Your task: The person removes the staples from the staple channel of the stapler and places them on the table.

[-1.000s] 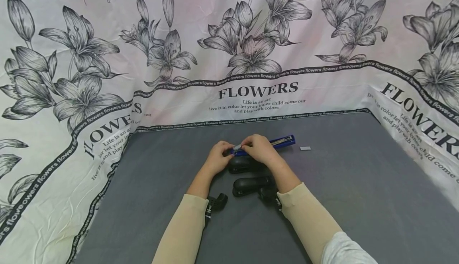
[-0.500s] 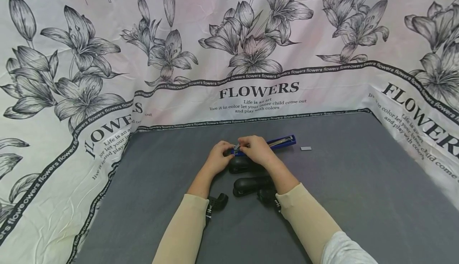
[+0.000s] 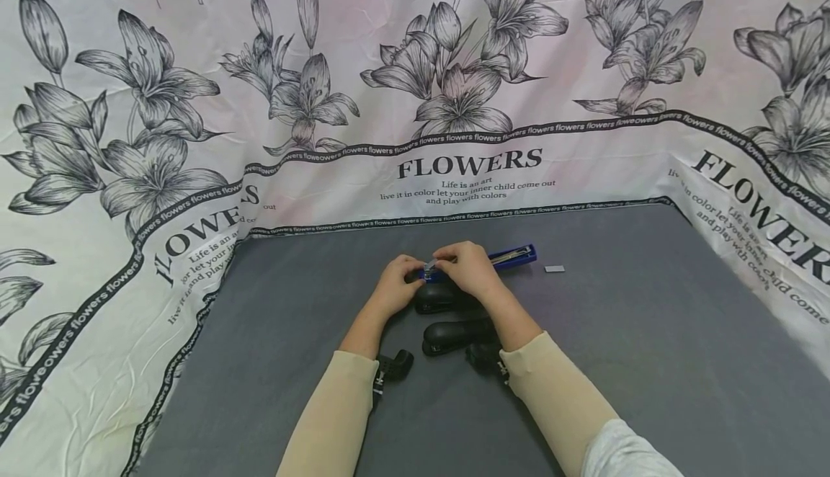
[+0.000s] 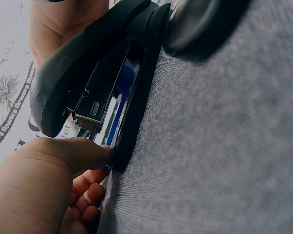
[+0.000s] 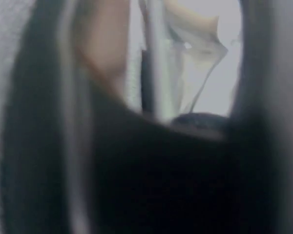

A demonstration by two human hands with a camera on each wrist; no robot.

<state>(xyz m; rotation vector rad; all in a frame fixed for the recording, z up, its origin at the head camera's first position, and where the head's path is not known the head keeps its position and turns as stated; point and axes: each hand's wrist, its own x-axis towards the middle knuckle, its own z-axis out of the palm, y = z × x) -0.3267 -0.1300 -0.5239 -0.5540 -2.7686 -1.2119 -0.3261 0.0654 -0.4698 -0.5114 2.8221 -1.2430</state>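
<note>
A blue stapler (image 3: 514, 256) lies opened on the grey cloth, its long channel showing right of the hands. At its left end my left hand (image 3: 393, 286) grips it between thumb and fingers. My right hand (image 3: 468, 268) pinches a small silvery piece, apparently a staple strip (image 3: 429, 265), just above that end. In the left wrist view a black stapler (image 4: 73, 73) stands in front, with part of the blue stapler (image 4: 126, 80) behind it and my left thumb (image 4: 83, 153) beside its base. The right wrist view is blurred and largely blocked by a dark shape.
Two black staplers (image 3: 436, 298) lie nearer the body, the closer black stapler (image 3: 454, 335) partly under the right forearm. Another grey staple strip (image 3: 554, 269) rests on the cloth to the right. A flower-printed curtain (image 3: 467, 174) rises behind and at both sides.
The silvery piece in my right fingers tilted more upright, then back to a slant. My right hand shifted slightly. The left hand keeps its grip on the blue stapler.
</note>
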